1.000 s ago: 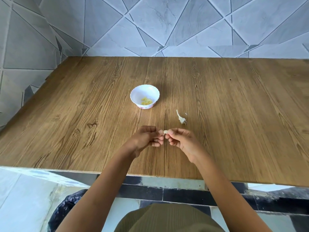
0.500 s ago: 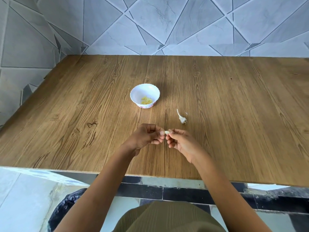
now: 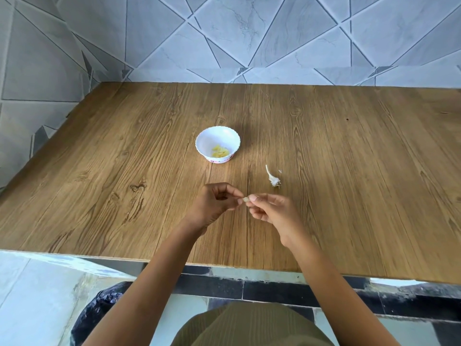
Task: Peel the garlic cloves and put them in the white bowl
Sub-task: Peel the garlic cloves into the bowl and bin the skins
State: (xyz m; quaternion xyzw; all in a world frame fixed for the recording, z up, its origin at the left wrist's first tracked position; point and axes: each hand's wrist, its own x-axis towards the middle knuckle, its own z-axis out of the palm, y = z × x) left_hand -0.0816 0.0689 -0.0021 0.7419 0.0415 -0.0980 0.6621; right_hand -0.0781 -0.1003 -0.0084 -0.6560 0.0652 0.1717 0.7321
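Both forearms are reaching forward over the table (image 3: pixel 99 201) edge, converging. Left hand (image 3: pixel 214 204) is curling its fingers inward, thumb and forefinger pinching one end of the clove (image 3: pixel 246 199). Right hand (image 3: pixel 272 212) is mirroring it, fingertips pinching the other end, remaining fingers tucked under. Clove is hanging above the tabletop between both grips. Just beyond, to the right, a skin (image 3: pixel 273 179) is lying. Farther off, slightly left, the bowl (image 3: pixel 217 144) is holding yellowish peeled pieces.
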